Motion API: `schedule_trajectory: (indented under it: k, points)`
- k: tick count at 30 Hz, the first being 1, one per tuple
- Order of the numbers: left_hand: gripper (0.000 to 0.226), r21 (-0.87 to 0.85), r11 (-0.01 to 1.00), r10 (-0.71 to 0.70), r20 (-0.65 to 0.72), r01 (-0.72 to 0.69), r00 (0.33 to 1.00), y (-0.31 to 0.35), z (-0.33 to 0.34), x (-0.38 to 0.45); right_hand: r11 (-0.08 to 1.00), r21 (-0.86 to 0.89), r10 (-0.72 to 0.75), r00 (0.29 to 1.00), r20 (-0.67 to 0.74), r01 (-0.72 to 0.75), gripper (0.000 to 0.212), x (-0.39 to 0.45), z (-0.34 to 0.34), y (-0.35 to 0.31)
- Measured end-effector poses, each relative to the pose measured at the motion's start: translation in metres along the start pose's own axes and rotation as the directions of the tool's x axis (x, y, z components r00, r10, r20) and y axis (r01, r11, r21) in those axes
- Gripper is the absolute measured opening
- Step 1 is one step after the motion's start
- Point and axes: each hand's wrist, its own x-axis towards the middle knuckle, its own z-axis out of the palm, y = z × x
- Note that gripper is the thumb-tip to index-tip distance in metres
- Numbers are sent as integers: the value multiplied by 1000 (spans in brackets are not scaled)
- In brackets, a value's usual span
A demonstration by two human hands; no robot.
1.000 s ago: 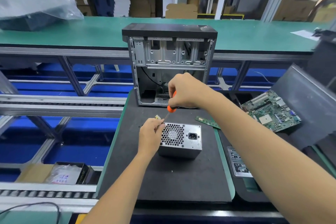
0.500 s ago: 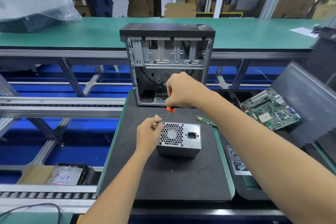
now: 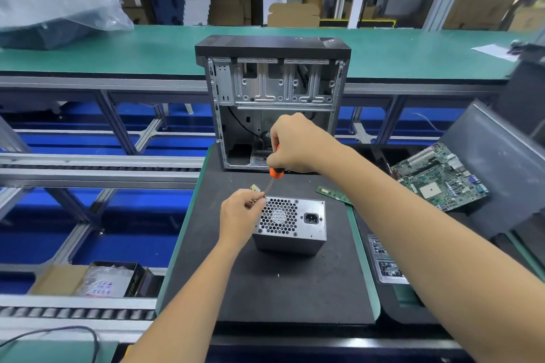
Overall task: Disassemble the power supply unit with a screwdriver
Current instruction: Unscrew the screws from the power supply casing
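Head view: power supply unit (image 3: pixel 290 222) beside left hand (image 3: pixel 240 216); screwdriver (image 3: pixel 274 175) in right hand (image 3: pixel 298 144)

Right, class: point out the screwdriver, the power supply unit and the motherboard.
screwdriver (image 3: pixel 276 173): head view, orange handle below right hand.
power supply unit (image 3: pixel 298 219): head view, top face beside fan grille.
motherboard (image 3: pixel 439 178): head view, board centre.

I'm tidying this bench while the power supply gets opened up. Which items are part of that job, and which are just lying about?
In the job:
- power supply unit, on the black mat
- screwdriver, gripped by the right hand, tip at the unit's upper left corner
- left hand, fingers at that same corner

Lying about:
- open computer case
- memory stick
- motherboard
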Motion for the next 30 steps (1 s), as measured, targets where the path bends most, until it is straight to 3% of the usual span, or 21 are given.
schedule_trajectory:
  k: [13,19,22,26,30]
  points:
    - [8,-14,999,-48,28,49,998,0,-3,3,999,19,36,999,-12,-36,27,-1,2,0]
    - [7,-40,998,-45,32,46,998,-4,-2,5,996,28,80,997,-18,-79,13,1,3,4]
    - [9,-37,998,-43,45,45,998,-6,-2,6,997,26,76,997,-13,-75,21,4,4,5]
    - [22,-79,996,-42,63,47,997,-8,-3,6,993,-85,-81,994,79,88,17,4,3,-1]
    - [20,-86,996,-26,59,31,998,-6,-2,6,945,-187,-238,956,175,269,14,7,4,-14]
